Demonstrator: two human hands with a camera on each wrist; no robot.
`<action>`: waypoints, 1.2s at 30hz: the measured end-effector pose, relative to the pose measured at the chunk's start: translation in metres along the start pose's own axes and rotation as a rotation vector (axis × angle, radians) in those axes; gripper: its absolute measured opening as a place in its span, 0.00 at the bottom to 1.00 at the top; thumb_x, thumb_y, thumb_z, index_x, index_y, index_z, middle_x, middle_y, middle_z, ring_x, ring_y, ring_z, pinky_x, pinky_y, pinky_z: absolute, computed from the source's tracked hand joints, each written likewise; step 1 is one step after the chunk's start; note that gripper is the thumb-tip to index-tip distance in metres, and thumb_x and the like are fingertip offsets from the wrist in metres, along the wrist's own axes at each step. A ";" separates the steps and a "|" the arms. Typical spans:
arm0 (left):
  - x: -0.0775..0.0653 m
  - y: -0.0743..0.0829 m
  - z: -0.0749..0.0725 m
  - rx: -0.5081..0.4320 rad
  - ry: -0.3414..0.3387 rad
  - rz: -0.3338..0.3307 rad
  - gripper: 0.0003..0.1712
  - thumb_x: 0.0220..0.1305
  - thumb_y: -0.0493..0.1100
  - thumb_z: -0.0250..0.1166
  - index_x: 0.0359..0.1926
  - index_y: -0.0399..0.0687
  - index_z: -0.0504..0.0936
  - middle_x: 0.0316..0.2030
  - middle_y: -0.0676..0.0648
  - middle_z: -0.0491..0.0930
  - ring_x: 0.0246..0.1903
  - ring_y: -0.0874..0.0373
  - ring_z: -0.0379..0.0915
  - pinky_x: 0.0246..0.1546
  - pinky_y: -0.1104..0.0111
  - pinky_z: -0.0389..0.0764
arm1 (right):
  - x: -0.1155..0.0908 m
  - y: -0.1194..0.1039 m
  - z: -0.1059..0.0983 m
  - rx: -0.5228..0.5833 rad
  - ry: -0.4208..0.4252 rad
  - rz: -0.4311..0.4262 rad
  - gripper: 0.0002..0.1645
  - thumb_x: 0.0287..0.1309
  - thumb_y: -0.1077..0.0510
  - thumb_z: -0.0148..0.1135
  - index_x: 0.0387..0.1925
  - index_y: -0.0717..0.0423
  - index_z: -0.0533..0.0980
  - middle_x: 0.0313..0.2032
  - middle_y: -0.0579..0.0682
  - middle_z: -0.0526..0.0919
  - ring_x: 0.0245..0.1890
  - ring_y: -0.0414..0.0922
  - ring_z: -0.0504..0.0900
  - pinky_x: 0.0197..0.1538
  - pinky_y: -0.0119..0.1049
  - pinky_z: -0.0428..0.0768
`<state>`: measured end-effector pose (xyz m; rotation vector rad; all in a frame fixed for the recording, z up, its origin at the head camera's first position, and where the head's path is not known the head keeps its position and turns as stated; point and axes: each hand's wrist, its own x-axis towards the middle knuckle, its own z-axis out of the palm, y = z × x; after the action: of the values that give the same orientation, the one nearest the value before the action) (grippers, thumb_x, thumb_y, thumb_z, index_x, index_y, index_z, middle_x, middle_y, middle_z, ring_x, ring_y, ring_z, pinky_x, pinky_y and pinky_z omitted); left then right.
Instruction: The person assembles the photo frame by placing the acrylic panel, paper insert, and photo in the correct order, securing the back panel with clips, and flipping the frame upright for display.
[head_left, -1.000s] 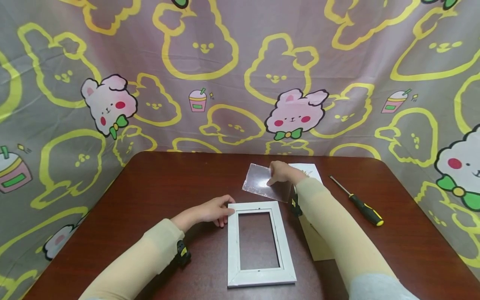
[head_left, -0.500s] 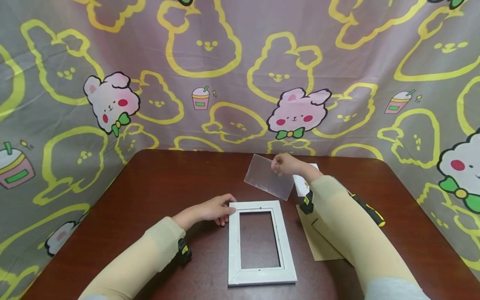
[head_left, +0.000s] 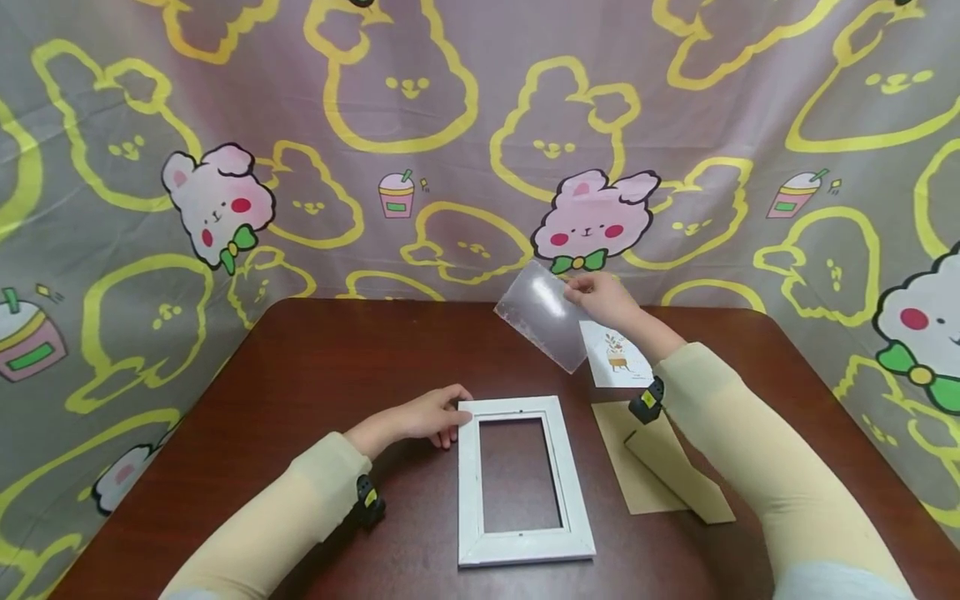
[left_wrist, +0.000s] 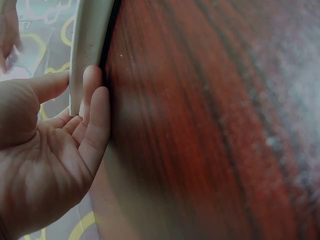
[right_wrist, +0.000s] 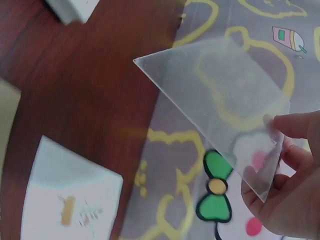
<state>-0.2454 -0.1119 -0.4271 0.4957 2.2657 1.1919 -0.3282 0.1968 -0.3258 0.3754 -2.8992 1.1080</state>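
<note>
A white picture frame (head_left: 471, 483) lies on the table in the head view, its middle opening showing the tabletop. My left hand (head_left: 423, 417) holds its far left corner; in the left wrist view the thumb and fingers are on either side of the frame's edge (left_wrist: 87, 45). A clear plastic sheet (head_left: 536, 325) hangs tilted above the far part of the table. My right hand (head_left: 609, 302) pinches this sheet near one corner. In the right wrist view, the thumb is on one face of the sheet (right_wrist: 215, 95) and fingers are behind it.
A white card with a printed plant picture (head_left: 618, 358) lies beneath the right hand. Nearer, beside the picture frame, is a tan backing board (head_left: 630, 487) with a stand leg (head_left: 678, 475). A patterned curtain (head_left: 465, 167) surrounds the table (head_left: 337, 350).
My right hand has lifted the clear sheet off the table, upward and slightly right, uncovering the printed card. The right forearm now covers the screwdriver. My left hand stays on the picture frame.
</note>
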 end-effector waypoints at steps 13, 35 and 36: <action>0.000 0.001 0.000 -0.001 0.000 0.000 0.17 0.72 0.41 0.57 0.57 0.39 0.69 0.21 0.45 0.75 0.17 0.58 0.73 0.20 0.67 0.76 | -0.034 0.012 -0.034 0.115 0.035 0.021 0.14 0.68 0.57 0.58 0.37 0.67 0.76 0.24 0.49 0.71 0.28 0.44 0.67 0.30 0.36 0.67; 0.001 -0.003 0.000 -0.007 0.005 0.021 0.16 0.72 0.40 0.56 0.56 0.38 0.69 0.21 0.45 0.75 0.16 0.58 0.73 0.18 0.68 0.76 | -0.103 0.019 0.021 0.471 -0.549 0.044 0.10 0.62 0.63 0.57 0.41 0.65 0.68 0.30 0.55 0.85 0.22 0.43 0.81 0.24 0.31 0.73; 0.001 -0.003 0.001 -0.006 0.006 0.020 0.16 0.72 0.40 0.56 0.56 0.39 0.70 0.21 0.45 0.75 0.17 0.58 0.73 0.19 0.68 0.76 | -0.106 0.020 0.025 0.477 -0.564 0.045 0.10 0.63 0.63 0.57 0.41 0.65 0.69 0.29 0.55 0.85 0.22 0.44 0.81 0.24 0.31 0.74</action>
<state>-0.2463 -0.1128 -0.4306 0.5135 2.2666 1.2116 -0.2279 0.2177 -0.3682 0.7406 -3.0509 1.9928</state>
